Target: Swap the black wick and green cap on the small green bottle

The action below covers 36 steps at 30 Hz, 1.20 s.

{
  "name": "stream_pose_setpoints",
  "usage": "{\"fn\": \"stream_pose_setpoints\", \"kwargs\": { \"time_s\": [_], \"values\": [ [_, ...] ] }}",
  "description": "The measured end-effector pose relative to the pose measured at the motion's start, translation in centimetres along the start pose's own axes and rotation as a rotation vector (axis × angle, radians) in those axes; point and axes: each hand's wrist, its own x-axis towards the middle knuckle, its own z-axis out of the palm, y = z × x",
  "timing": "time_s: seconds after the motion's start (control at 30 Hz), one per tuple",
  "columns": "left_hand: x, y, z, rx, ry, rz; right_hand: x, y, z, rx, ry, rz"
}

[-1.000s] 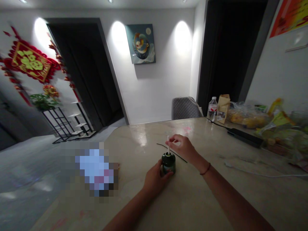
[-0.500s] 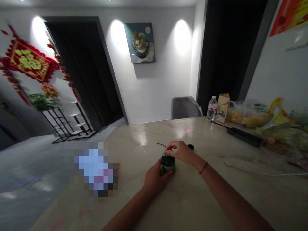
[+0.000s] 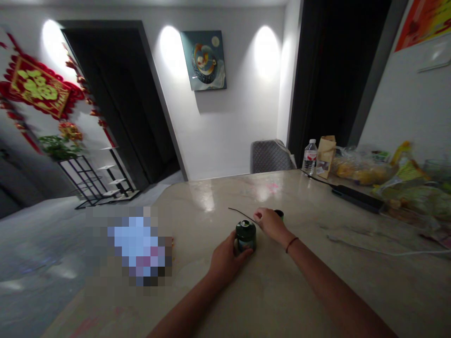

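Left hand: gripping a round dark green jar, label unreadable
Right hand: half-closed, just beside a thin black wire

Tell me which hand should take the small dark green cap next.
Right, probably: the right hand looks empty and lies just beside the cap, while the left hand is wrapped around the dark green jar.

Dark green jar upright; small green cap behind; thin black wire.
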Motion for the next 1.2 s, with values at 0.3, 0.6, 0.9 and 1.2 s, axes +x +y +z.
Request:
{"fn": "stream_pose_setpoints", "kwargs": {
  "time_s": [0.3, 0.6, 0.9, 1.2],
  "values": [
    [0.0, 0.1, -0.1, 0.007, -0.007, 0.003, -0.8, -0.2, 0.8, -0.256, -0.14, 0.046],
    [0.0, 0.0, -0.1, 0.001, -0.011, 0.003, 0.0, 0.9, 0.5, 0.053, -0.159, 0.088],
    [0.0, 0.2, -0.3, -0.005, -0.023, -0.004, 0.3, -0.3, -3.2, 1.048, -0.336, 0.271],
    [0.1, 0.1, -0.2, 0.007, -0.027, -0.022, 1.0, -1.8, -4.9, 1.191, 0.04, 0.122]
  ]
}}
